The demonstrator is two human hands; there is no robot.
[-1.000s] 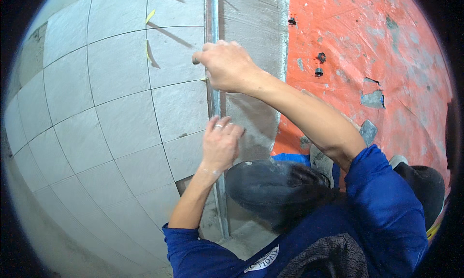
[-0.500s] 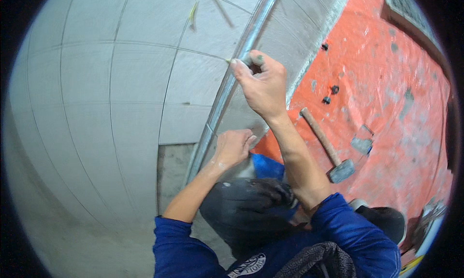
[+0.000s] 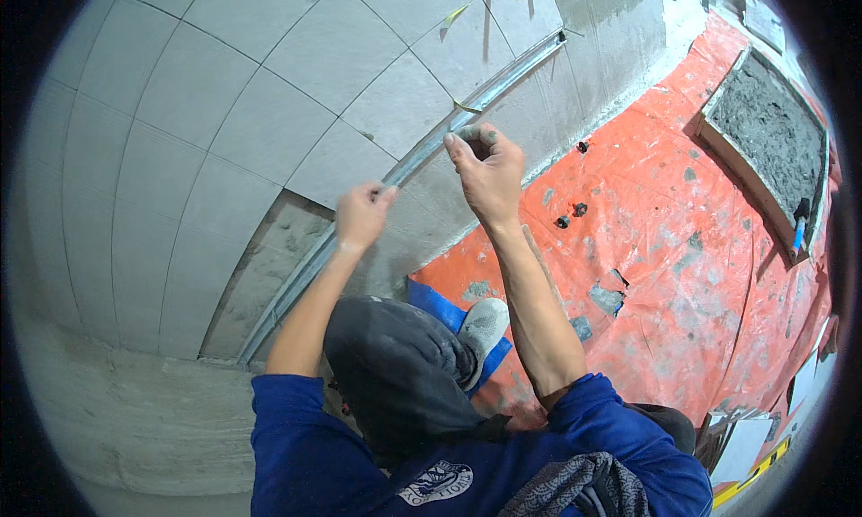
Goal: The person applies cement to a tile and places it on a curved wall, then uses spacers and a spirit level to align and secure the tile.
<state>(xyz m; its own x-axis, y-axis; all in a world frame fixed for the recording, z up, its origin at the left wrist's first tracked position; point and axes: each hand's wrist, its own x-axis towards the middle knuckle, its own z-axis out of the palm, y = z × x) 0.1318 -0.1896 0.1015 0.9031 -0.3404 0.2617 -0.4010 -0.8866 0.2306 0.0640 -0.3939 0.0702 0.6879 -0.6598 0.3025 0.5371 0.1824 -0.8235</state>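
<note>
A long metal profile (image 3: 422, 158) runs diagonally along the pale tiled surface (image 3: 242, 104), which has yellow tabs (image 3: 456, 18) in some joints and an untiled gap (image 3: 281, 234) beside the profile. My right hand (image 3: 485, 171) is closed, thumb and index finger curled together at the profile; what they hold is hidden. My left hand (image 3: 361, 213), slightly blurred, is closed with curled fingertips against or just beside the profile, lower and further left; I cannot tell what is in it.
A red sheet (image 3: 682, 355) with small black pieces (image 3: 580, 209) lies right. A wooden tray (image 3: 736, 162) of grey mortar with a blue-handled tool (image 3: 797, 234) stands beyond. A hammer (image 3: 579, 328) is partly behind my forearm. My knee, shoe (image 3: 485, 328) and tile pieces (image 3: 741, 445) are below.
My view has swung, bringing the mortar tray fully into sight. My right hand has turned from lying across the profile to a curled grip at it; my left hand's fingers have curled more.
</note>
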